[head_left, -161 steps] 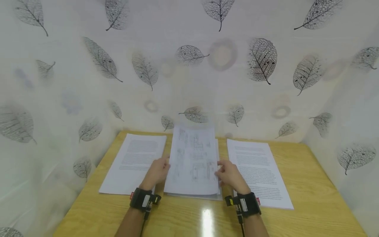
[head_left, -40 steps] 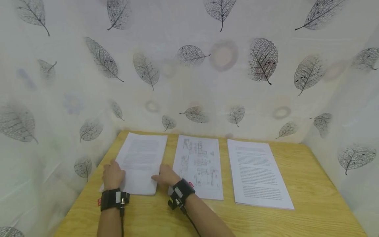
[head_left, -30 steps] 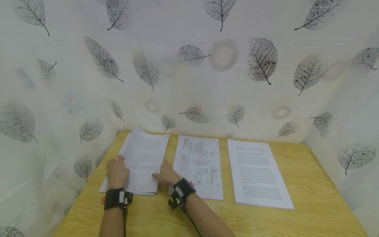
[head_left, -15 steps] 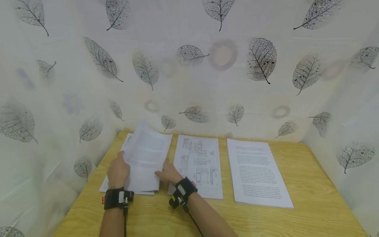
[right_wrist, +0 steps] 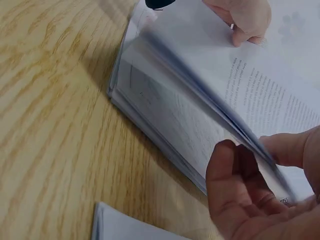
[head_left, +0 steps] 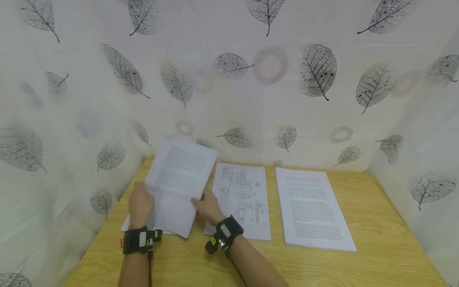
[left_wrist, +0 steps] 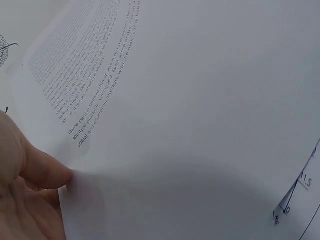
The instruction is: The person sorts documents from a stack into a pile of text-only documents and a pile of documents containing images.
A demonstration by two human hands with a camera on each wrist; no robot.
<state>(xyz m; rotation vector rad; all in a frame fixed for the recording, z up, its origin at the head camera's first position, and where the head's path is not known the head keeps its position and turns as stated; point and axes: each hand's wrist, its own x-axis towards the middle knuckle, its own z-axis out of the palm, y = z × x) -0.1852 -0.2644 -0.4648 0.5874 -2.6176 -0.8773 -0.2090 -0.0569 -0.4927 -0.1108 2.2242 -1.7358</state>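
Note:
A thin sheaf of printed paper (head_left: 179, 175) is raised and tilted above the left pile, its top sheet covered in text. My left hand (head_left: 141, 204) grips its left edge, thumb (left_wrist: 47, 172) on the upper face in the left wrist view. My right hand (head_left: 208, 206) pinches the right edge; in the right wrist view its thumb lies on top and the curled fingers (right_wrist: 227, 180) are underneath. Below the sheaf rests the remaining paper pile (right_wrist: 155, 115), showing faint line drawings. In the head view the sheaf hides most of that pile.
Beside the right hand lies a paper stack with a technical drawing (head_left: 247, 195) on top. Farther right is a stack of text sheets (head_left: 312, 211). The wooden table (head_left: 387, 223) meets a leaf-patterned curtain (head_left: 269, 107) at its back and sides.
Both hands have moved from the middle stack to the left one. The text sheaf has come up off the left pile, its far edge rising and shifting right, turned slightly clockwise.

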